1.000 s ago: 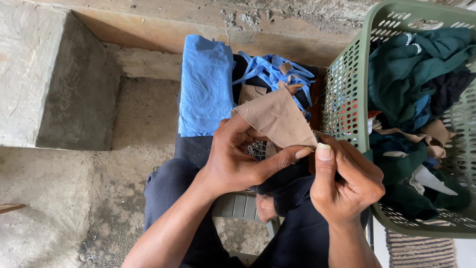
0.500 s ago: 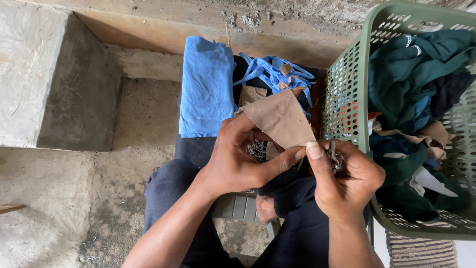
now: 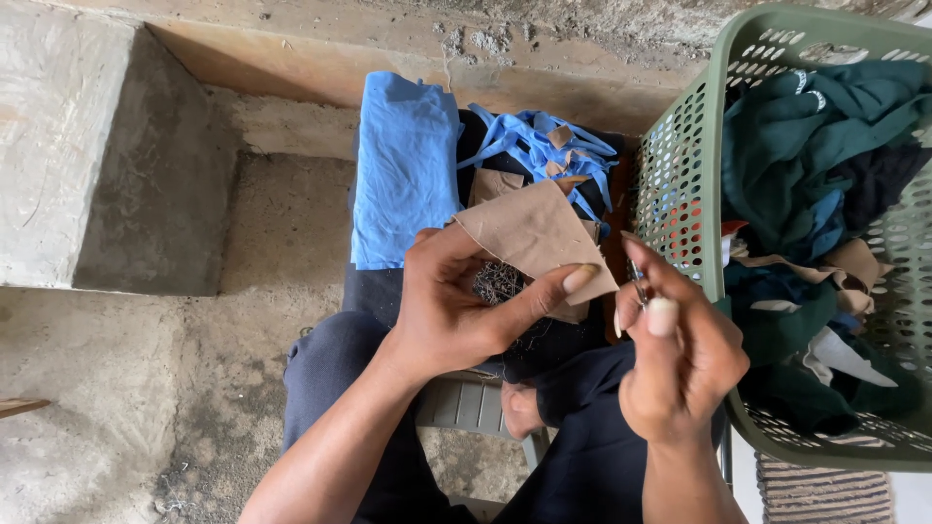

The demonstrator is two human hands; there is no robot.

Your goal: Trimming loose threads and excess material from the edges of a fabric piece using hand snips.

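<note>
While I watched through the head camera, the left hand (image 3: 456, 311) had its fingers curled, pinching a flat, roughly triangular piece of tan brown cloth (image 3: 534, 238) by its lower edge; the thumb (image 3: 553, 291) lay stretched across the front of the cloth and the other fingers were tucked behind it. A small tangle of dark thread (image 3: 498, 281) sat against that hand's fingertips, just under the cloth.

The right hand (image 3: 680, 359) was nearly closed, its thumb and forefinger pressed together on a thin metal tool (image 3: 638, 281), which I took for a needle or small snips; I could not tell which. The tool's tip stood just beside the right-hand corner of the tan cloth, and I could not tell whether it touched.

Both hands were held above the lap of the person's dark navy trousers (image 3: 340, 378). Beyond the hands lay a folded bright blue cloth (image 3: 403, 165), and just to its right a heap of blue fabric strips mixed with small tan scraps (image 3: 544, 146) on top of dark material.

To the right of the hands stood a green perforated plastic laundry basket (image 3: 680, 165), close beside the right hand. It was filled with dark teal, black and tan garments (image 3: 815, 146).

A part of a grey plastic stool (image 3: 471, 403) showed between the legs. Rough concrete floor (image 3: 116, 408) spread to the left, with a raised concrete block (image 3: 68, 146) in the upper left corner.
</note>
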